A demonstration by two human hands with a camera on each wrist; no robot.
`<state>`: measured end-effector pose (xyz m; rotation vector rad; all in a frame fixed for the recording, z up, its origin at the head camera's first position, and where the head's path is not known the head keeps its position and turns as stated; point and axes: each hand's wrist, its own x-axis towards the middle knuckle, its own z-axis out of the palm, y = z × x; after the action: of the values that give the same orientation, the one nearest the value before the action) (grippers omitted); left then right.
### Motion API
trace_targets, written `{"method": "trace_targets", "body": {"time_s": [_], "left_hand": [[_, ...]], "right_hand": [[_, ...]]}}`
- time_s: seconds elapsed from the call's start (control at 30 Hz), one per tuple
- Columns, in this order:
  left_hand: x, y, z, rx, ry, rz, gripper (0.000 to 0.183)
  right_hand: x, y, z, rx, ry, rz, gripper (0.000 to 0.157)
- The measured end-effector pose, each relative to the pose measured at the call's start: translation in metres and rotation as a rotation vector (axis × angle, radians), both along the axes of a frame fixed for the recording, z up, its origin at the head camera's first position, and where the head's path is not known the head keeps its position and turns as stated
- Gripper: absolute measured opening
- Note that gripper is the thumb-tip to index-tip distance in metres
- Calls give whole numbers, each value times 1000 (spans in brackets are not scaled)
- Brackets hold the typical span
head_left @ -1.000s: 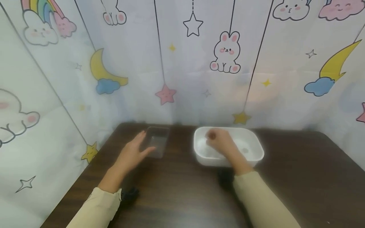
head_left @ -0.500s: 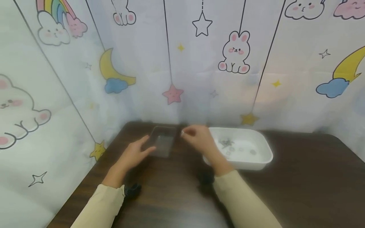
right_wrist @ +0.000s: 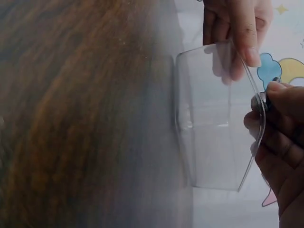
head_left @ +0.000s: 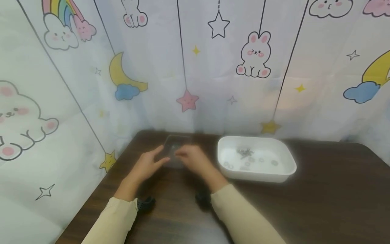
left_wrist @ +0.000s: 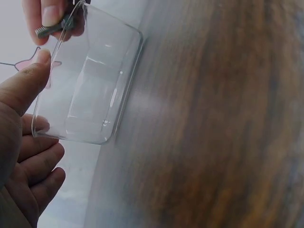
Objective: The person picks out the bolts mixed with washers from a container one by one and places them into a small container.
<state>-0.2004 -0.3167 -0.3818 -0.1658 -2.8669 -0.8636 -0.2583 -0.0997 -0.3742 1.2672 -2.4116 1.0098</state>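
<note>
Right hand [head_left: 195, 161] at the clear box [left_wrist: 92, 121], bolt [left_wrist: 50, 30] in its pinch!
Thumb and fingers have that dark metal bolt right by the rim of the box, which sits on the bench [head_left: 329, 189]; the left hand [head_left: 147, 165] is spread alongside, thumb at the rim. To the right, the white tub [head_left: 259, 174] shows a little heap of metal pieces [head_left: 245, 152] and scattered rings [head_left: 274, 163].

A small dark metal bolt [left_wrist: 49, 30], its threaded end showing beyond the thumb, is pinched in the right hand [head_left: 196, 160] at the rim of a clear, open-topped plastic box [left_wrist: 95, 42]. The rectangular box, round-cornered and see-through, stands upright on the tabletop [head_left: 175, 206], the left hand [head_left: 146, 166] spread about its left side.
</note>
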Motion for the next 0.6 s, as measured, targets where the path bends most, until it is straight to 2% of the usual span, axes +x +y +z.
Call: {"method": "trace_targets", "body": {"time_s": [0.23,0.6], "left_hand": [[1,-2,-1,5,-9,18,79],[0,1,2,13,10,2,76]], "right_hand": [[3,-11,0,174,12,-7,16],[0,-18,5,354,-18,9,18]]}}
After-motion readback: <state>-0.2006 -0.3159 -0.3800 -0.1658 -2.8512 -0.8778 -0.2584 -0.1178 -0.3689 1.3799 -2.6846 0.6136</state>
